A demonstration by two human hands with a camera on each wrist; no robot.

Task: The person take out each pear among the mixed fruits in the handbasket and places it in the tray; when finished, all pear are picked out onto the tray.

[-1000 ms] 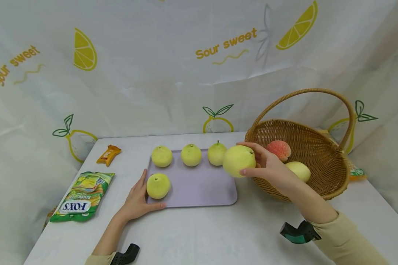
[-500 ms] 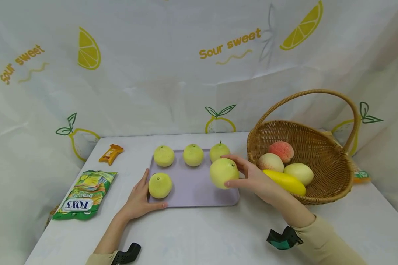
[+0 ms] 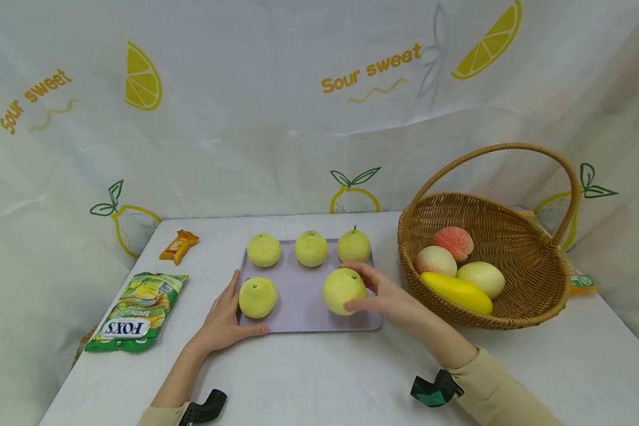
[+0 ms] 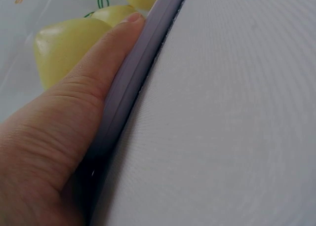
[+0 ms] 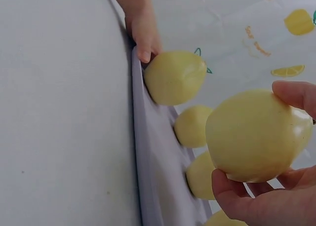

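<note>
A yellow-green pear (image 3: 343, 291) is in my right hand (image 3: 386, 299), thumb on one side and fingers on the other. It is over the right front part of the lilac tray (image 3: 303, 322). The right wrist view shows fingertips curled under the held pear (image 5: 256, 137). My left hand (image 3: 226, 319) lies at the tray's front left corner, thumb stretched along the front rim (image 4: 131, 73), fingers by the left edge. Three pears stand along the tray's back, the middle one (image 3: 311, 249) among them. Another pear (image 3: 258, 297) sits at the front left, near my left fingers.
Right of the tray stands a wicker basket (image 3: 532, 266) with a tall handle. Inside lie two peaches (image 3: 452, 244), a long yellow fruit (image 3: 458, 293) and a pale oval fruit (image 3: 481, 280). A green Fox's bag (image 3: 137, 312) and an orange packet (image 3: 178, 247) lie at left.
My right hand has carried the pear left and toward me, from beside the basket to over the tray's front right. The basket's fruit is now uncovered. My left hand stays at the tray corner.
</note>
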